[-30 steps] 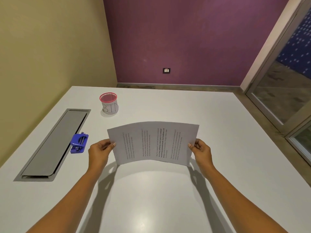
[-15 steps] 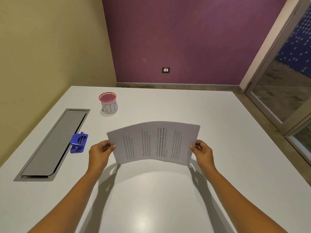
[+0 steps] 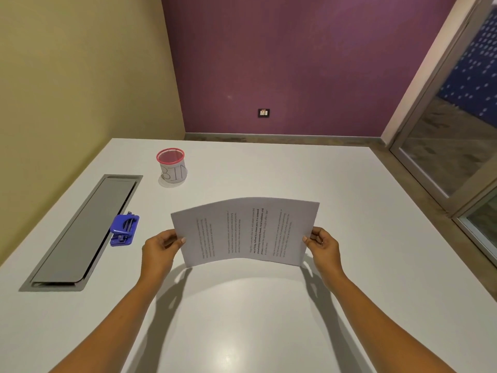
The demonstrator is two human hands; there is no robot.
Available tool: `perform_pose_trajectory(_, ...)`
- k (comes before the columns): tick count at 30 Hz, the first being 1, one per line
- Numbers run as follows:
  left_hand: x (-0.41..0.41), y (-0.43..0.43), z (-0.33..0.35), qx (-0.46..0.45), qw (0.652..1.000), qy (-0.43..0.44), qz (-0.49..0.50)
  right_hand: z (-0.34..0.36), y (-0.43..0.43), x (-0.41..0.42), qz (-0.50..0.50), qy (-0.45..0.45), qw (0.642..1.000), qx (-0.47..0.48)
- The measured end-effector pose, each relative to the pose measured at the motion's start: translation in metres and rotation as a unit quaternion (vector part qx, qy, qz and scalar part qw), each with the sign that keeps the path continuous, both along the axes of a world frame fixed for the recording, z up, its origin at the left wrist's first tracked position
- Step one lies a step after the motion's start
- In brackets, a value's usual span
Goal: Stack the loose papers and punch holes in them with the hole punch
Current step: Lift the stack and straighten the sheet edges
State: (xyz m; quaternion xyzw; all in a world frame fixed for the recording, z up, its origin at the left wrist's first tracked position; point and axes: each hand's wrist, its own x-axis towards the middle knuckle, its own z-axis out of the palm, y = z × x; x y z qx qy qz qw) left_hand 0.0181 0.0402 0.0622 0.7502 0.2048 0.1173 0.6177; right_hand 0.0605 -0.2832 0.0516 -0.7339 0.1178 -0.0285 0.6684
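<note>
Little moved: papers (image 3: 244, 232) stayed bowed above table (image 3: 349, 211). Left hand (image 3: 158, 249), right hand (image 3: 324, 244) pinched side edges. Stacking step seemingly done; next needed blue hole punch (image 3: 124, 229), lying untouched at left.

Both forearms bare to the frame's near edge; no sleeves, watch or bracelet visible. Left hand (image 3: 161, 247): short, pale, unpainted thumbnail. Right hand (image 3: 324, 244): likewise bare (a possible ring, too small to confirm).
</note>
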Motion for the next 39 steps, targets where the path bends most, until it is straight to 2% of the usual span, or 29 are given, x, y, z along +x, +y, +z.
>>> perform_pose_trajectory(5, 0.001, 0.0, -0.001, 0.011, 1.0, 0.006, 0.005, -0.002, -0.001, -0.001, -0.011, 0.016, 1.0, -0.011)
perform_pose_trajectory(9, 0.003, -0.002, 0.002, 0.013, 1.0, -0.002, 0.011, -0.003, 0.0, 0.001, -0.059, 0.022, 0.996, -0.066)
perform_pose_trajectory(13, 0.007, -0.007, 0.005, -0.009, 0.999, 0.008, 0.038, -0.009, 0.003, 0.001, -0.105, 0.075, 0.986, -0.103)
perform_pose_trajectory(17, 0.012, -0.016, 0.006, -0.041, 0.996, 0.013, 0.072, -0.014, 0.015, -0.005, -0.024, 0.142, 0.985, -0.092)
perform_pose_trajectory(22, 0.017, -0.028, 0.008, -0.108, 0.988, 0.022, 0.11, -0.014, 0.038, -0.006, 0.108, 0.221, 0.967, -0.072)
perform_pose_trajectory(26, 0.019, -0.036, 0.013, -0.179, 0.976, 0.024, 0.119, 0.0, 0.06, 0.003, 0.118, 0.237, 0.964, 0.032)
perform_pose_trajectory(30, 0.02, -0.044, 0.018, -0.246, 0.964, 0.014, 0.102, 0.018, 0.077, 0.02, 0.079, 0.195, 0.963, 0.168)
perform_pose_trajectory(32, 0.02, -0.045, 0.019, -0.254, 0.964, 0.014, 0.083, 0.025, 0.079, 0.027, 0.038, 0.168, 0.966, 0.195)
perform_pose_trajectory(39, 0.026, -0.044, 0.019, -0.23, 0.972, 0.023, 0.032, 0.038, 0.074, 0.041, -0.001, 0.068, 0.993, 0.093)
